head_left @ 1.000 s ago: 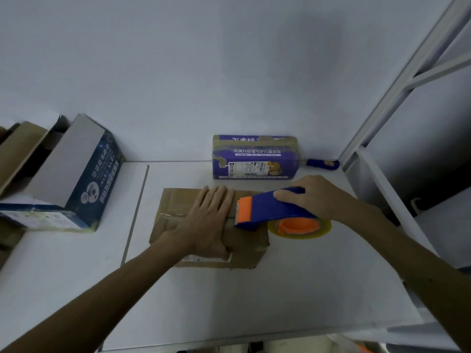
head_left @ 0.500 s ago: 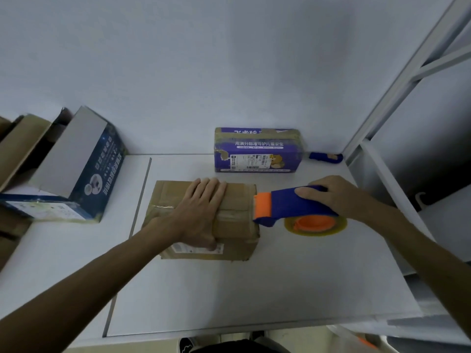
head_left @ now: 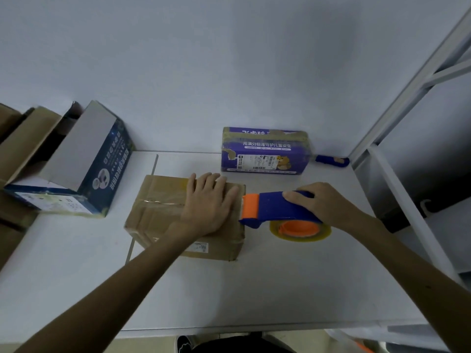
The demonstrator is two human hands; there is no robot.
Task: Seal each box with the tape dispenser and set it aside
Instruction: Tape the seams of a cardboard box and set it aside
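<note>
1. A purple carton stands at the back of the table against the wall. It carries rows of white Chinese characters, a white barcode label and a small cartoon animal, and brownish tape runs over its top.
2. The dark blue carton on the left has its flaps up and white print running down its side, too blurred to read.
3. The brown cardboard box lies mid-table with clear tape across its top and a white shipping label on its near side. The print on that label is too small to read.
4. The left hand lies flat on the box top, fingers straight and together.
5. The right hand is curled around the handle of the blue tape dispenser. Its orange nose meets the box's right top edge, and its yellowish roll sits low beside the box.
6. The white table meets a bare white wall.
7. A white metal frame rises on the right.
8. A blue-handled tool lies just right of the purple carton.
9. Plain brown cartons crowd the far left.
</note>
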